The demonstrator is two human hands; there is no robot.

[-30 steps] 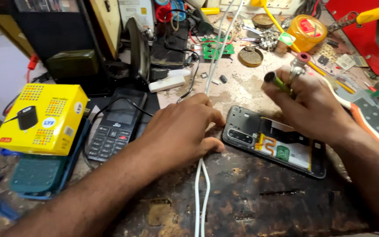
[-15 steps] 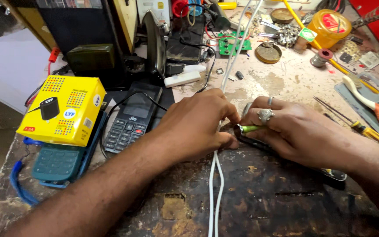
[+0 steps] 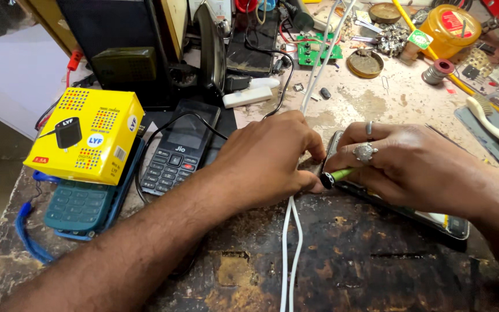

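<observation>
— What have the hands got?

— My right hand [image 3: 417, 167] pinches a green screwdriver [image 3: 337, 175] over the opened phone [image 3: 434, 216] on the tabletop [image 3: 376, 104]. My left hand [image 3: 270, 159] is curled, fingertips pressed to the phone's edge — white cable [image 3: 289, 242] just beneath.

The near strip of the table [image 3: 376, 271] lies bare, crossed only by a white cable [image 3: 289, 242] running away between the left hand [image 3: 267, 159] and right hand [image 3: 411, 162]. To the left, a yellow box [image 3: 88, 138] on a teal keypad phone [image 3: 79, 208] and a black keypad phone [image 3: 180, 151] fill the surface. Beyond the hands, a green circuit board [image 3: 317, 51], round tins [image 3: 365, 62], solder spool [image 3: 438, 70] and orange jar [image 3: 449, 26] crowd the far edge.
</observation>
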